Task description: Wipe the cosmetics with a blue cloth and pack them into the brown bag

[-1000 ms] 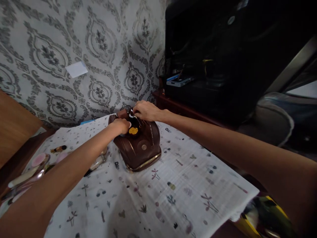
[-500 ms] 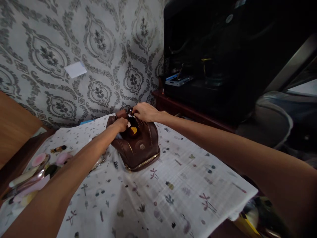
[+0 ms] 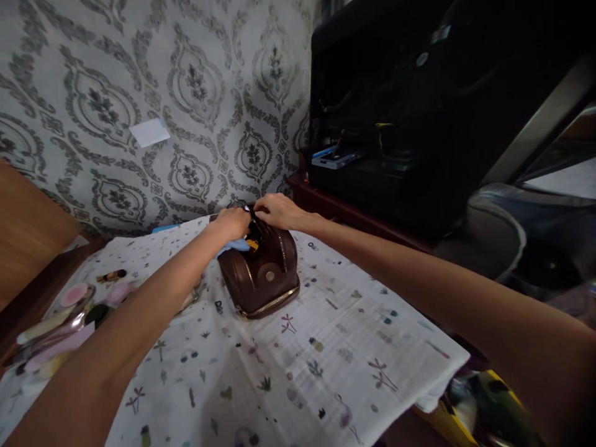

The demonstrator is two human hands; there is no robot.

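A dark brown leather bag (image 3: 261, 298) with gold zips stands open on the patterned white cloth (image 3: 298, 366). Over its left rim, my left hand (image 3: 234, 222) is closed on a light blue item (image 3: 236, 245), soft-looking and partly hidden under the hand. My right hand (image 3: 278, 211) is at the bag's back right edge, its fingers bent together at the rim; whatever they pinch is too small to make out. Between the hands a shiny cap (image 3: 246, 209) shows at the opening. Something yellow-orange (image 3: 252, 244) lies inside the bag.
Cosmetics, among them a pink round item (image 3: 74, 294), a pale tube (image 3: 37, 332) and a brown-and-black item (image 3: 112, 275), lie at the left. A large dark screen (image 3: 372, 74) stands behind at the right. A chair (image 3: 498, 217) is at the far right.
My left hand has moved up and right over the opening, and the light blue item now shows beneath it. My right hand stays at the rim. The view has shifted slightly.
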